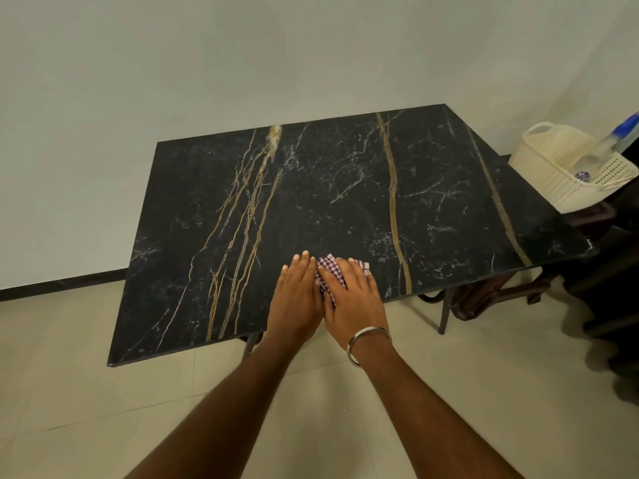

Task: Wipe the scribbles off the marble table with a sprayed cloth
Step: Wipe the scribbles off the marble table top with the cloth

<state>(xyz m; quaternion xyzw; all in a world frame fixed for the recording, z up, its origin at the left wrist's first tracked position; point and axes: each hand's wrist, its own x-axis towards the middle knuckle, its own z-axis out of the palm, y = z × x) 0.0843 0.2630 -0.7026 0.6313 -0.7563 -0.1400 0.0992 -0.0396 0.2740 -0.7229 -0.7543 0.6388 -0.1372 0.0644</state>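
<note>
Got the left hand (296, 290) flat on the table (193, 236) near its front edge, fingers straight, holding nothing, right against the checked cloth (327, 271). Right hand (354, 300) spread flat over that cloth, pressing down, bangle (367, 344) on wrist. Off right: cream basket (556, 181) with spray bottle (613, 143).

— What is seen at two o'clock?
— A cream perforated plastic basket (560, 188) with loop handles, set on dark brown furniture (592, 220).
— And elsewhere?
— A pale wall (242, 57) is seen at twelve, beige floor tiles (86, 392) from six to eight, and a dark skirting board (62, 283) at nine.
</note>
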